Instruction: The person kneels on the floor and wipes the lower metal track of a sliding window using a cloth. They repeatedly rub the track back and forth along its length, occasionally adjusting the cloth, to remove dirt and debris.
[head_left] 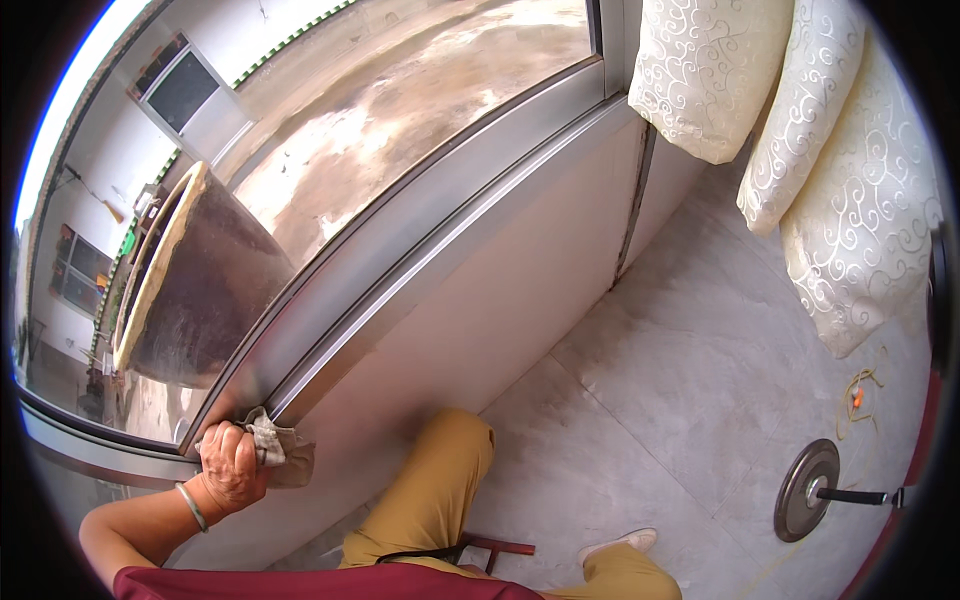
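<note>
At the lower left, my left hand (233, 466) has its fingers curled round a crumpled pale grey cloth (280, 447). The fist rests against the bottom corner of a silver metal frame (440, 170) that holds a large glass pane (400, 75). Part of the cloth hangs over the white panel (480, 270) under the frame. A light-coloured bangle (191, 507) circles the wrist of this bent arm. My right hand is out of view.
Cream patterned curtains (715, 75) hang at the upper right. A dark round disc (808, 490) with a black rod stands on the grey tiled floor (660, 400), near a yellow cord (845, 410). Red bars (500, 546) show beside my legs. Beyond the glass stands a large brown pot (205, 290).
</note>
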